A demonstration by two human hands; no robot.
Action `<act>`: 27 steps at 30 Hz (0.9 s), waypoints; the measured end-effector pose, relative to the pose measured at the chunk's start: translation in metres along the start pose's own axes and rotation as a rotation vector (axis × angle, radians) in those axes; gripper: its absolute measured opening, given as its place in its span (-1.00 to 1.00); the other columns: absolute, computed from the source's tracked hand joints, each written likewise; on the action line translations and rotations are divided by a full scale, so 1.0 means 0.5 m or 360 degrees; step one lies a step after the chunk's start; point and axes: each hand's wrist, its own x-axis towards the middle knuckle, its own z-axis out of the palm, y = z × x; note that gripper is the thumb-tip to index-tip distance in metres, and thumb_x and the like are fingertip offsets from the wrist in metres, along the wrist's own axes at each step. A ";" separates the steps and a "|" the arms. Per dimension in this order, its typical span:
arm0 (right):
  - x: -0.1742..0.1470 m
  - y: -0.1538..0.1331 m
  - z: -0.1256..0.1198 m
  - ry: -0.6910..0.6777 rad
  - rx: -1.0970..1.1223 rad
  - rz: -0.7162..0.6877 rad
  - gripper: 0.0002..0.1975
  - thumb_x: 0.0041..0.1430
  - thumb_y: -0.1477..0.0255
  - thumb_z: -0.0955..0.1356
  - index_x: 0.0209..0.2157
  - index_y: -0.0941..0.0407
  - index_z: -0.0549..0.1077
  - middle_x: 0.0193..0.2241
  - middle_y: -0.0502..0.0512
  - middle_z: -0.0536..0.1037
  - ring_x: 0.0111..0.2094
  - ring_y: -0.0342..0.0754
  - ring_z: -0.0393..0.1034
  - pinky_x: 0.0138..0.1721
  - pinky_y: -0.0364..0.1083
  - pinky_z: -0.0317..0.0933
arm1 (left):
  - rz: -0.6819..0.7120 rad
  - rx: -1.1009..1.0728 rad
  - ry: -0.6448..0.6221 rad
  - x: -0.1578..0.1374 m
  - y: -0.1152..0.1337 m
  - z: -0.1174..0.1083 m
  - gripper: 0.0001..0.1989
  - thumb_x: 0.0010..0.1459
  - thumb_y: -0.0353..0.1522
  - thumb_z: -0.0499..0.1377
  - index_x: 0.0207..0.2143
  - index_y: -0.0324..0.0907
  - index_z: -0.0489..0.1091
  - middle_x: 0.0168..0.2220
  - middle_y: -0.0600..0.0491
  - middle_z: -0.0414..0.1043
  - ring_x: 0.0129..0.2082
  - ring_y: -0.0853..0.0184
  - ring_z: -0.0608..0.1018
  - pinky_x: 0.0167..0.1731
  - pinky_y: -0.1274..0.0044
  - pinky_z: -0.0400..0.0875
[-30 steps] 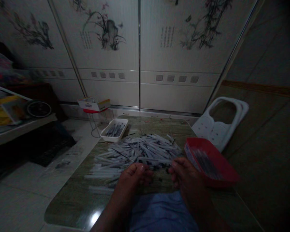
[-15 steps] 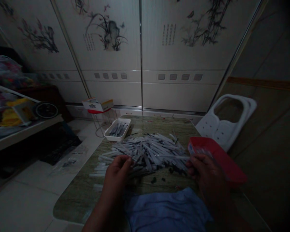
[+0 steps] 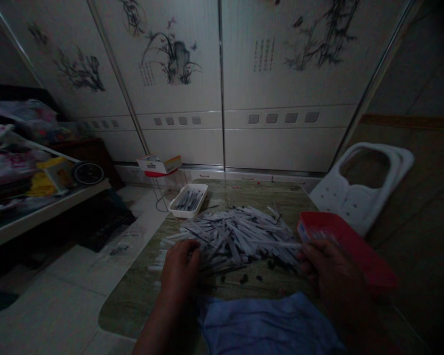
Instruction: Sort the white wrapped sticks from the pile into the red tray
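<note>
A heap of thin whitish tubes [image 3: 240, 231], some with dark parts, lies spread on the wood-patterned table [image 3: 133, 301]. At the heap's left edge my left hand [image 3: 181, 264] is closed, thumb against fingers; what it pinches, if anything, I cannot make out. On the other side my right hand [image 3: 329, 264] pinches the end of one thin pale tube [image 3: 277, 243], which points left across the heap. A few small dark pieces [image 3: 243, 279] lie in front of the heap. A blue cloth [image 3: 270, 323] is spread at the near edge.
A white tray [image 3: 173, 212] with slender dark-and-clear sticks stands behind the heap at left. Beside my right hand is a red bin [image 3: 370, 261] with some clear pieces inside. A white plastic chair [image 3: 355, 197] stands behind it, and a red stool [image 3: 159, 173] bears an open box [image 3: 156, 165].
The view has turned slightly left, so the scene sits further right. My left hand has drawn a little left from the heap; my right hand still holds the tube, slightly further right.
</note>
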 end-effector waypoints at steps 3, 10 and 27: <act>0.003 0.006 -0.003 -0.0074 -0.0019 0.0043 -0.65 0.17 0.06 0.37 -0.31 0.08 0.48 -0.49 0.02 0.55 -0.49 -0.07 0.39 -0.50 -0.12 0.24 | 0.0000 0.0117 0.0058 0.003 -0.008 -0.004 -0.77 0.17 -0.34 0.11 -0.19 -0.11 0.53 -0.09 -0.07 0.53 -0.03 0.05 0.49 0.04 0.23 0.30; 0.010 0.021 -0.003 -0.0052 0.0069 0.0116 -0.64 0.10 0.06 0.42 -0.27 0.07 0.50 -0.42 0.03 0.57 -0.47 -0.07 0.39 -0.48 -0.12 0.27 | -0.0070 0.0282 0.0134 0.010 -0.029 -0.023 -0.73 0.19 -0.39 0.06 -0.13 -0.10 0.50 -0.03 -0.06 0.50 0.00 0.04 0.47 0.04 0.22 0.28; 0.006 0.020 0.007 -0.0087 -0.0090 0.0113 -0.66 0.12 0.06 0.38 -0.32 0.06 0.51 -0.50 0.02 0.56 -0.48 -0.03 0.40 -0.47 -0.08 0.23 | 0.0020 0.0481 -0.0125 -0.002 0.005 -0.032 -0.79 0.09 -0.43 0.16 -0.23 -0.06 0.52 0.04 -0.06 0.44 0.09 0.03 0.38 0.03 0.23 0.25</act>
